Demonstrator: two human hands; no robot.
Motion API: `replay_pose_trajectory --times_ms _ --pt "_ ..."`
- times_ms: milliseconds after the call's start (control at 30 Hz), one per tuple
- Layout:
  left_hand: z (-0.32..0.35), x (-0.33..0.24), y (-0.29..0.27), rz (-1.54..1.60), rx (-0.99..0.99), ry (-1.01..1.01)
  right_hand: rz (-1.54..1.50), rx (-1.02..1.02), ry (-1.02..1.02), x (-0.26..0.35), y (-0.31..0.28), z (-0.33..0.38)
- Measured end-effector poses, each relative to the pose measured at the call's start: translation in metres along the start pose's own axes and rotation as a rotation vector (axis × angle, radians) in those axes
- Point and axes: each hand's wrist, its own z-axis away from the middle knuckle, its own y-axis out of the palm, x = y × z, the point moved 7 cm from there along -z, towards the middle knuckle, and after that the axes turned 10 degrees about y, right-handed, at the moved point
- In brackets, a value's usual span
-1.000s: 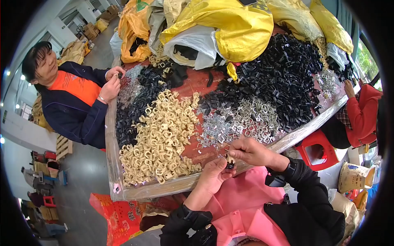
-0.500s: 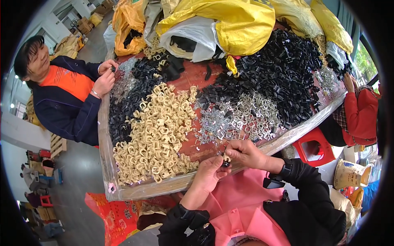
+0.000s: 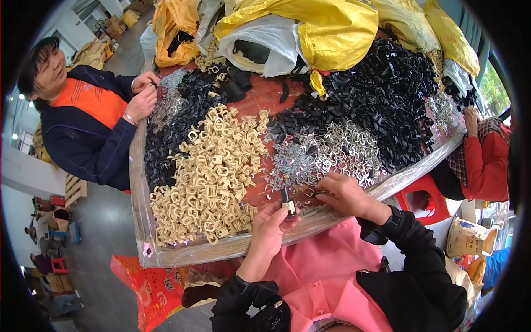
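Observation:
My left hand (image 3: 269, 226) is closed around a small black-and-beige plastic part (image 3: 289, 207), held upright at the table's near edge. A dark piece sticks up from its top. My right hand (image 3: 347, 195) is just below the pile of bent silver metal clips (image 3: 351, 146), fingers loosely bent and apart, with nothing visible in them. Smaller grey metal pieces (image 3: 290, 163) lie beyond my left hand. Beige plastic clips (image 3: 213, 177) are heaped to its left. A large pile of black plastic parts (image 3: 381, 102) spreads toward the far right.
The table has a plastic-wrapped wooden rim (image 3: 199, 257). Yellow sacks (image 3: 337, 36) and a white bag (image 3: 265, 47) stand along the far side. A person (image 3: 88, 122) handles a small dark part at the left; another person's red sleeve (image 3: 481, 166) shows at right, beside a red stool (image 3: 423, 196).
My hands have come apart. The right has let go of the part and moved up and right toward the silver clips. My left keeps the part, shifted slightly left.

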Motion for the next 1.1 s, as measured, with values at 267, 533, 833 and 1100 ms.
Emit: replay_pose_trajectory --times_ms 267,533,833,1100 --pt "0.001 -0.006 0.002 -0.105 -0.011 0.107 0.252 0.036 -0.026 -0.007 0.021 0.001" --pt "0.006 -0.002 0.008 -0.117 -0.06 0.131 -0.653 0.201 0.187 -0.016 0.02 0.008" --pt "0.003 0.006 0.02 -0.105 -0.023 0.059 -1.412 0.402 0.382 -0.017 0.034 0.014" --pt "0.001 0.011 0.031 -0.155 0.028 0.041 -1.272 0.197 0.24 0.003 0.022 0.013"
